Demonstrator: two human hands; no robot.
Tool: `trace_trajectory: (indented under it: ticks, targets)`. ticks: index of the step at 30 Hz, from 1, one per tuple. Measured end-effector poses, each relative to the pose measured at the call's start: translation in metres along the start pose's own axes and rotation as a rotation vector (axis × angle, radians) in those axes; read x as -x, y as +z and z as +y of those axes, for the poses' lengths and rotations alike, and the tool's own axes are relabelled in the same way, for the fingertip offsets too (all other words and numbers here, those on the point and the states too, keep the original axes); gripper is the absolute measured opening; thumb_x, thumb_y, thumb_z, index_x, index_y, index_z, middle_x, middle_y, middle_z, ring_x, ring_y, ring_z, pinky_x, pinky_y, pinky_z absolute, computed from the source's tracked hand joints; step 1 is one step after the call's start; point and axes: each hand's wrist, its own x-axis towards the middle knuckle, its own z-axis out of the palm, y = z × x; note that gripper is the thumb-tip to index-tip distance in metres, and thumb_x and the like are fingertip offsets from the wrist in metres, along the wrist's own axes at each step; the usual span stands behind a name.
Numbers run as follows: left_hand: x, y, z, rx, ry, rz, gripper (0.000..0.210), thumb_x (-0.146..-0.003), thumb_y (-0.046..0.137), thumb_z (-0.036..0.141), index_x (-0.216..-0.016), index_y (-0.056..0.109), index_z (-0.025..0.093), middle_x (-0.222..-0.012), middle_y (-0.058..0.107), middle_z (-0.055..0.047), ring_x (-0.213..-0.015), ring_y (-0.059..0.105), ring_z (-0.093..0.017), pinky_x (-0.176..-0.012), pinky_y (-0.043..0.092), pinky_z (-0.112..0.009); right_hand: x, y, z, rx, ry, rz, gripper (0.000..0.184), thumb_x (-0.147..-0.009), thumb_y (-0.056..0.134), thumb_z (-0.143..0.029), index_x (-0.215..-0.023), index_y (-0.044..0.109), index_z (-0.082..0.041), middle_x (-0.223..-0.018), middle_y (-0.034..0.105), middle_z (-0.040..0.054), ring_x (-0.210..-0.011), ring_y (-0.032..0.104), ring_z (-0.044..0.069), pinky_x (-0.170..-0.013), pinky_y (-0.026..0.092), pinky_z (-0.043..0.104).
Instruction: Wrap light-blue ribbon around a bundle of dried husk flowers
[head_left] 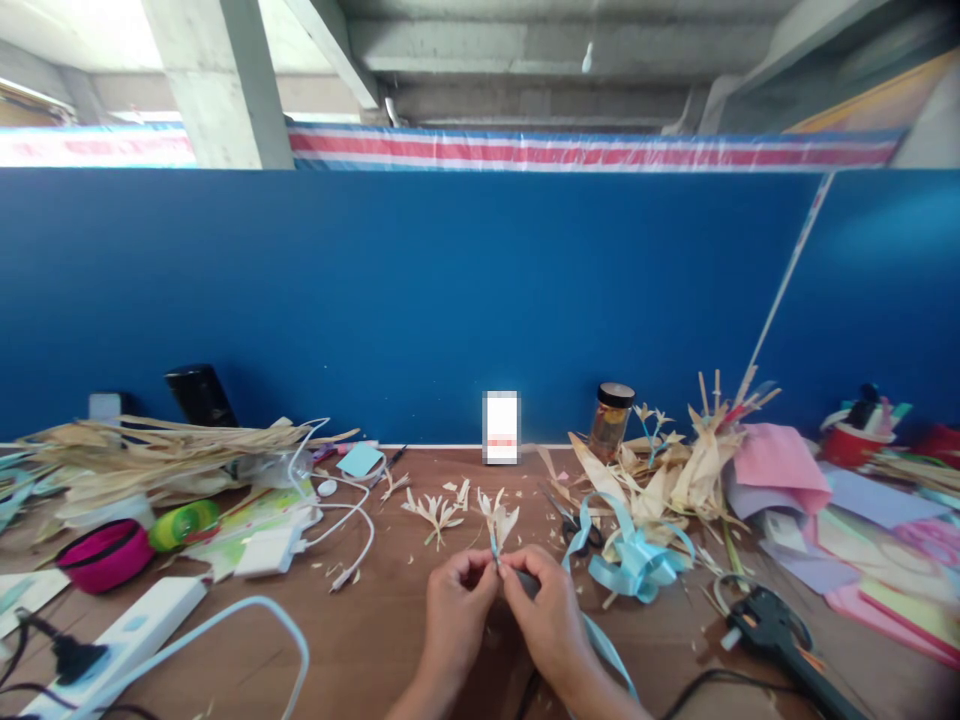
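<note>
Both hands meet low in the middle of the head view, fingertips almost touching. My left hand [459,598] pinches the stem of a pale flower of dried husk [497,517] from the left side. From the right, my right hand [546,600] pinches the same stem, which has something light blue around it. The flower's petals stand upright above the fingertips. Some loose husk flowers [435,515] lie on the table just beyond my left hand. To the right of my right hand lies a curled light blue ribbon [641,565], and a strip of it runs beside my right wrist.
Black-handled scissors [592,535] lie partly under the ribbon. A glue gun [772,630] rests at the right. A lidded jar [612,420] and dried husks [697,480] stand behind. On the left are a power strip [127,640], white cables and a husk pile [150,455]. A blue partition [450,290] closes the back.
</note>
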Motion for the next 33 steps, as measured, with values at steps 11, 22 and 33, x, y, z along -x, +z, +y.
trace_trajectory:
  ticks: [11,22,33]
  targets:
    - [0.002,0.003,0.003,0.186,-0.111,0.111,0.024,-0.060,0.069,0.031,-0.072,0.066,0.011,-0.060,0.066,-0.003,-0.056,0.057,-0.014,-0.054,0.043,-0.021,-0.002,0.005,0.003,-0.187,0.134,-0.010,0.021,-0.075,0.052,-0.033,-0.070,0.059,-0.014,-0.062,0.060,0.0022,-0.062,0.053,0.016,-0.058,0.041,0.024]
    - [0.004,0.004,0.009,0.149,-0.146,-0.021,0.024,-0.062,0.068,0.034,-0.071,0.067,0.012,-0.048,0.054,0.003,-0.043,0.040,-0.006,-0.042,0.030,-0.015,-0.011,-0.001,0.001,-0.496,0.205,-0.057,0.022,-0.072,0.057,-0.035,-0.079,0.057,-0.014,-0.070,0.060,0.0021,-0.065,0.054,0.014,-0.058,0.041,0.021]
    - [0.003,0.004,0.000,0.202,-0.184,-0.084,0.026,-0.064,0.066,0.035,-0.077,0.067,0.013,-0.055,0.058,0.001,-0.045,0.043,-0.007,-0.044,0.031,-0.017,-0.012,0.000,0.006,-0.527,0.220,-0.067,0.020,-0.069,0.060,-0.034,-0.070,0.057,-0.014,-0.063,0.058,0.0004,-0.059,0.052,0.013,-0.056,0.041,0.022]
